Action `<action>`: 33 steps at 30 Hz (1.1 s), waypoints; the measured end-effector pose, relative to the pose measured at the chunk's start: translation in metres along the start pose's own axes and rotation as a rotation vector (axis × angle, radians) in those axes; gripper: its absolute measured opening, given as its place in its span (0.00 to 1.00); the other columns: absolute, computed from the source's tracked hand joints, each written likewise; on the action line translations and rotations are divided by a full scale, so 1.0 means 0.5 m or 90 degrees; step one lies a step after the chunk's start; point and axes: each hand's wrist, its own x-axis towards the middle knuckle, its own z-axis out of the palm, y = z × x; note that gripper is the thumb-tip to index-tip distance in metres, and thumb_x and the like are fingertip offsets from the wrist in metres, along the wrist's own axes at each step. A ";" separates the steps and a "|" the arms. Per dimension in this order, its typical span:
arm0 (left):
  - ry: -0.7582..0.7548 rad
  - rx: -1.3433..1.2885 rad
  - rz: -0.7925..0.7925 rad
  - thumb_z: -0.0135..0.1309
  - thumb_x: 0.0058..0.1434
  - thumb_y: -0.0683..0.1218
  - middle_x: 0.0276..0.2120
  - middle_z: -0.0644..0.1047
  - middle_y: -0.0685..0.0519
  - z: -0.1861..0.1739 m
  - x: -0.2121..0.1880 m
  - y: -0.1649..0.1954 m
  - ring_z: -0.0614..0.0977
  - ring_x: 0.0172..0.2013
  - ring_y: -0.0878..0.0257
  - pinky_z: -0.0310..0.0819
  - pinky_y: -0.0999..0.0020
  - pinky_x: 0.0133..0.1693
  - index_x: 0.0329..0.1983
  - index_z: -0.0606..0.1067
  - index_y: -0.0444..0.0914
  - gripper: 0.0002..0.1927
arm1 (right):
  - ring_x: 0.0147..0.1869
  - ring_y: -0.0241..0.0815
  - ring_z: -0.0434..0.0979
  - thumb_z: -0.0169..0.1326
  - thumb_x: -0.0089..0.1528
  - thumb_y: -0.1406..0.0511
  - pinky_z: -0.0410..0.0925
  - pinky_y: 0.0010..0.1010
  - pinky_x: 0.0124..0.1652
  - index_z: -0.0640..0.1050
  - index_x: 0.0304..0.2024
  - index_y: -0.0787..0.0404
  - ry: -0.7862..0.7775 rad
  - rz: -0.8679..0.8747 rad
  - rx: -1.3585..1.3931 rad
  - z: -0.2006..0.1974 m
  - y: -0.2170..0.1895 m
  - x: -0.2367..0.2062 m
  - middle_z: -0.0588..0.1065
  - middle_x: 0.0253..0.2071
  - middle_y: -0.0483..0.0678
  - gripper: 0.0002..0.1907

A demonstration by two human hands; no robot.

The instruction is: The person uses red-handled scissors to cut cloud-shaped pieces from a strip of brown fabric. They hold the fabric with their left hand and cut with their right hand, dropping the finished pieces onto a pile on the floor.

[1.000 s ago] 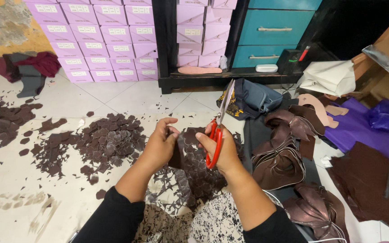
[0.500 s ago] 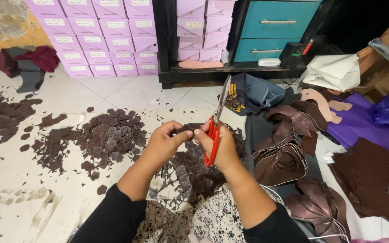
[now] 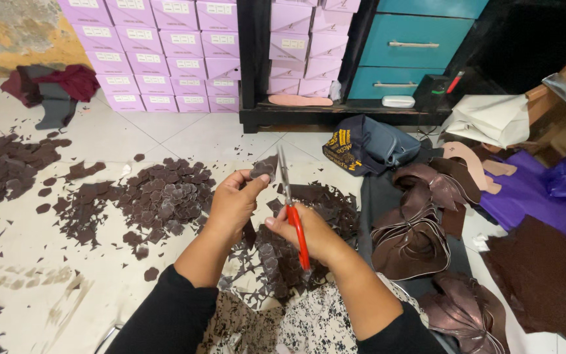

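The right hand (image 3: 309, 233) hides the handles of the red-handled scissors (image 3: 291, 203) it grips. The left hand (image 3: 234, 203) pinches a small dark brown leather piece (image 3: 264, 168), its lower edge hidden behind the fingers.

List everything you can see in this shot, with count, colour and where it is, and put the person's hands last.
leather piece: one, dark brown, pinched in the left hand
scissors: one pair, red handles, in the right hand
cut-out pile: one large heap, dark brown, floor left of the hands
second pile: one, dark brown, far left floor
leather strips: several, bronze-brown, floor on the right
boxes: many, lilac, stacked at the back
drawers: two, teal, back right
bag: one, navy, by the shelf
purple sheet: one, far right
left hand: holds the leather piece
right hand: grips the scissors
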 end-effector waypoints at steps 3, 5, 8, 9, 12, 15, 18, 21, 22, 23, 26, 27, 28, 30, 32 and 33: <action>0.023 -0.008 -0.028 0.59 0.60 0.46 0.24 0.77 0.62 0.000 -0.003 0.010 0.64 0.17 0.74 0.58 0.76 0.21 0.35 0.76 0.37 0.07 | 0.27 0.30 0.68 0.62 0.58 0.50 0.64 0.24 0.27 0.75 0.34 0.60 -0.068 -0.030 0.011 0.006 -0.008 -0.006 0.71 0.24 0.39 0.21; 0.032 -0.022 -0.019 0.60 0.60 0.45 0.22 0.73 0.61 0.000 -0.006 0.015 0.63 0.17 0.74 0.55 0.76 0.20 0.35 0.77 0.37 0.07 | 0.26 0.30 0.69 0.61 0.58 0.50 0.64 0.25 0.26 0.74 0.34 0.58 -0.098 -0.014 0.002 0.005 -0.012 -0.013 0.71 0.23 0.40 0.20; 0.035 -0.030 -0.023 0.59 0.60 0.45 0.20 0.70 0.61 -0.001 -0.007 0.022 0.62 0.16 0.74 0.52 0.76 0.18 0.34 0.77 0.37 0.06 | 0.23 0.32 0.67 0.59 0.60 0.48 0.62 0.26 0.23 0.73 0.33 0.59 -0.120 0.005 0.007 0.004 -0.019 -0.015 0.69 0.21 0.42 0.22; 0.034 -0.031 -0.027 0.59 0.59 0.45 0.19 0.70 0.62 -0.001 -0.008 0.024 0.62 0.16 0.74 0.52 0.76 0.18 0.34 0.77 0.37 0.06 | 0.22 0.33 0.66 0.58 0.61 0.48 0.61 0.26 0.23 0.73 0.32 0.60 -0.123 0.010 0.012 0.005 -0.022 -0.015 0.69 0.20 0.43 0.23; 0.027 -0.043 -0.023 0.59 0.59 0.44 0.19 0.69 0.62 0.001 -0.010 0.028 0.61 0.15 0.74 0.51 0.76 0.18 0.34 0.77 0.37 0.05 | 0.21 0.33 0.66 0.55 0.62 0.45 0.60 0.26 0.22 0.72 0.32 0.59 -0.125 0.014 0.028 0.003 -0.027 -0.017 0.69 0.20 0.43 0.24; 0.033 -0.033 -0.018 0.59 0.59 0.44 0.19 0.69 0.62 0.003 -0.015 0.028 0.62 0.16 0.75 0.52 0.76 0.18 0.34 0.77 0.37 0.06 | 0.22 0.33 0.67 0.53 0.62 0.43 0.61 0.27 0.22 0.71 0.33 0.58 -0.113 0.018 0.027 0.003 -0.027 -0.020 0.68 0.20 0.43 0.25; 0.023 -0.023 -0.001 0.59 0.60 0.44 0.19 0.70 0.62 0.006 -0.019 0.027 0.63 0.16 0.75 0.56 0.76 0.20 0.33 0.77 0.37 0.06 | 0.23 0.33 0.68 0.50 0.62 0.42 0.62 0.26 0.23 0.71 0.32 0.58 -0.078 0.054 0.048 0.006 -0.020 -0.017 0.68 0.21 0.42 0.27; 0.031 -0.022 -0.003 0.58 0.60 0.45 0.19 0.69 0.61 0.008 -0.018 0.025 0.63 0.16 0.74 0.56 0.76 0.20 0.33 0.77 0.37 0.06 | 0.23 0.33 0.67 0.48 0.63 0.39 0.62 0.25 0.24 0.72 0.32 0.61 -0.069 0.044 0.095 0.011 -0.009 -0.010 0.67 0.23 0.42 0.31; 0.032 -0.027 0.001 0.58 0.60 0.44 0.19 0.69 0.61 0.008 -0.017 0.025 0.63 0.16 0.74 0.55 0.76 0.19 0.33 0.77 0.37 0.06 | 0.24 0.33 0.67 0.48 0.62 0.39 0.63 0.25 0.24 0.72 0.32 0.61 -0.072 0.048 0.097 0.012 -0.005 -0.008 0.67 0.23 0.42 0.32; 0.032 -0.031 0.004 0.58 0.60 0.44 0.18 0.69 0.61 0.008 -0.017 0.024 0.63 0.16 0.74 0.54 0.76 0.19 0.33 0.77 0.37 0.05 | 0.24 0.33 0.68 0.48 0.62 0.38 0.63 0.25 0.24 0.72 0.33 0.61 -0.074 0.053 0.100 0.013 -0.001 -0.006 0.68 0.23 0.42 0.32; 0.029 -0.035 0.007 0.58 0.60 0.44 0.19 0.69 0.61 0.007 -0.016 0.023 0.63 0.16 0.74 0.54 0.76 0.19 0.33 0.77 0.36 0.05 | 0.24 0.33 0.68 0.47 0.61 0.38 0.64 0.25 0.25 0.73 0.33 0.61 -0.077 0.053 0.107 0.013 0.007 -0.002 0.68 0.24 0.42 0.33; 0.029 -0.035 0.007 0.57 0.60 0.44 0.19 0.69 0.62 0.006 -0.016 0.022 0.63 0.16 0.74 0.54 0.76 0.19 0.33 0.77 0.36 0.05 | 0.24 0.33 0.68 0.47 0.61 0.37 0.64 0.24 0.25 0.73 0.33 0.61 -0.079 0.051 0.110 0.013 0.008 -0.002 0.68 0.24 0.41 0.33; 0.028 -0.035 0.008 0.57 0.60 0.44 0.19 0.69 0.62 0.006 -0.016 0.022 0.63 0.16 0.74 0.54 0.76 0.19 0.33 0.77 0.36 0.05 | 0.24 0.33 0.68 0.47 0.61 0.37 0.65 0.24 0.25 0.73 0.33 0.61 -0.077 0.053 0.105 0.013 0.009 -0.002 0.68 0.24 0.41 0.34; 0.025 -0.035 0.012 0.57 0.60 0.44 0.19 0.70 0.61 0.006 -0.017 0.022 0.63 0.16 0.74 0.54 0.76 0.19 0.34 0.78 0.36 0.05 | 0.24 0.33 0.68 0.47 0.61 0.37 0.65 0.25 0.25 0.73 0.33 0.61 -0.072 0.055 0.094 0.012 0.007 -0.002 0.68 0.24 0.41 0.34; 0.026 -0.040 0.011 0.57 0.60 0.43 0.19 0.70 0.61 0.007 -0.018 0.024 0.63 0.16 0.74 0.54 0.76 0.19 0.34 0.78 0.36 0.05 | 0.24 0.32 0.68 0.46 0.61 0.37 0.64 0.25 0.24 0.72 0.32 0.61 -0.069 0.059 0.090 0.011 0.004 -0.003 0.68 0.23 0.41 0.34; 0.026 -0.042 0.010 0.57 0.60 0.43 0.19 0.70 0.61 0.007 -0.018 0.025 0.63 0.16 0.74 0.54 0.76 0.19 0.34 0.78 0.36 0.05 | 0.24 0.32 0.68 0.46 0.61 0.37 0.64 0.25 0.24 0.72 0.31 0.61 -0.066 0.060 0.087 0.011 0.003 -0.004 0.68 0.23 0.41 0.34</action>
